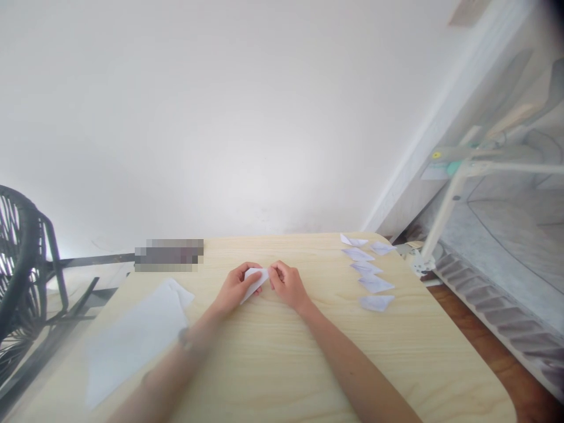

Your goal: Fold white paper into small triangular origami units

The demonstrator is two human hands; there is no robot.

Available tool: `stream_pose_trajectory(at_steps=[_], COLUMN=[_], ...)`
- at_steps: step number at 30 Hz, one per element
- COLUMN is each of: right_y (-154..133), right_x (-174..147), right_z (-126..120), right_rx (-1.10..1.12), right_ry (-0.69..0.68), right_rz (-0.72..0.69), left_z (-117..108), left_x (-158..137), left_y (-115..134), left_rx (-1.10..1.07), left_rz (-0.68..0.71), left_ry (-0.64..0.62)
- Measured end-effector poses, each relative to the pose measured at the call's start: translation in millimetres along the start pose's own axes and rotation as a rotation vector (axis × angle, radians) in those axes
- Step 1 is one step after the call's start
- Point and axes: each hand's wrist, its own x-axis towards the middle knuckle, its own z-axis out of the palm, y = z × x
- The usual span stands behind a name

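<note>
Over the middle of the table, a small folded piece of white paper (254,283) is between my two hands. My left hand (238,283) grips it, thumb on top and fingers behind. At the paper's right end, the fingers of my right hand (285,284) are pinched together on its corner; the fingertips are partly hidden. Several small folded paper pieces (369,268) lie in a column on the right side of the table. To the left of my left hand rest flat sheets of white paper (136,335), slightly overlapping.
The light wooden table (273,364) stands against a white wall (264,117). A blurred-out object (168,255) sits at its back left edge. A dark woven chair (22,252) is at the left. On the right are a white metal frame (445,211) and a grey bed-like surface (520,235).
</note>
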Motion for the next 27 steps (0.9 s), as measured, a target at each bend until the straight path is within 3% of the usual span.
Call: stream_pose_trajectory(at_steps=[5,21,27], right_y=[2.7,-4.4,-5.6], right_x=[0.0,-13.1,-22.8], right_z=[1.5,7.5,8.2], right_rx=[0.036,-0.15,-0.181], right_ry=[0.004,0.034,0.012], right_rz=[-0.005,-0.125,-0.149], left_z=[0.2,-4.6,-11.8], left_x=[0.0,-17.5,-26.3], left_y=[-4.0,-6.3,-5.1], left_rx=[-0.003,0.068,0.107], left_rz=[0.032,0.175,0.221], left_ry=[0.002,-0.025,-0.125])
